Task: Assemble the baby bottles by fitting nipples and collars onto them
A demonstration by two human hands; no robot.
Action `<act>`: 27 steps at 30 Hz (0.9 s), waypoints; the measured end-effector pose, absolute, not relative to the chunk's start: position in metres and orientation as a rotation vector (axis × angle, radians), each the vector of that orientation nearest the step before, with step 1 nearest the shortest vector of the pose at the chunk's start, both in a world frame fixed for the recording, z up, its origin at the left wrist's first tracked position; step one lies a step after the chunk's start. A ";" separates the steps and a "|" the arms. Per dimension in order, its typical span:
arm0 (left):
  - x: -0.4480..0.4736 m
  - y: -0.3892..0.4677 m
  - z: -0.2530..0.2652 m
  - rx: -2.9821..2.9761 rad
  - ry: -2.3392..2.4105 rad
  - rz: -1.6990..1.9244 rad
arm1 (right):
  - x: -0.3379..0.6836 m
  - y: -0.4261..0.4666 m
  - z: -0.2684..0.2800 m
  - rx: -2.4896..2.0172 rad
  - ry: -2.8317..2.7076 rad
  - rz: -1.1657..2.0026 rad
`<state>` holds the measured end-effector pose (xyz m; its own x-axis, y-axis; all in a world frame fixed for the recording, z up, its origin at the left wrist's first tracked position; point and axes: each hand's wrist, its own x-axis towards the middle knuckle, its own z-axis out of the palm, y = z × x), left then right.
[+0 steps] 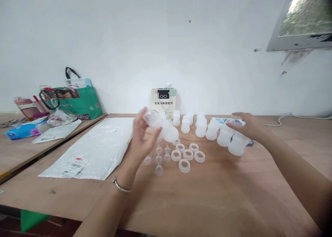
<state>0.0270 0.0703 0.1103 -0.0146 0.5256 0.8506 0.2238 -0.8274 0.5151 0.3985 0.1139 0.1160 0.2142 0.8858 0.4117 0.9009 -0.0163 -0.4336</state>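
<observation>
My left hand (145,133) is closed around a small frosted baby bottle (169,131), holding it tilted above the table with its clear domed end toward my fingers. At the right, my right hand (246,125) has thumb and fingers spread, just over the nearest of the standing bottles (237,145); whether it touches one I cannot tell. Below the held bottle lie several clear nipples (159,159) in short rows. Beside them are several translucent collar rings (184,165). More frosted bottles (201,128) stand in rows behind.
A white shipping bag (95,143) with a label lies left on the wooden table (197,202). A paper bag (164,100) stands against the wall. Left, another table holds a green bag (86,100), a blue tissue pack (24,129) and a pink cup (24,107). A phone (250,142) lies behind the right bottles.
</observation>
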 end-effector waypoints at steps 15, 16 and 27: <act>-0.039 0.194 0.062 2.191 1.711 1.427 | 0.402 0.129 0.094 -2.101 -1.540 -0.086; -0.039 0.196 0.058 2.193 1.706 1.431 | 0.402 0.129 0.094 -2.092 -1.537 -0.085; -0.029 0.186 0.067 2.174 1.637 1.778 | 0.399 0.126 0.095 -2.013 -1.554 -0.054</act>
<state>-0.0294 0.1864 0.0670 -0.1021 0.6120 0.7842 0.7311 -0.4884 0.4764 0.3991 0.1262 0.0951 0.3178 0.8711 0.3745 0.8950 -0.1451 -0.4218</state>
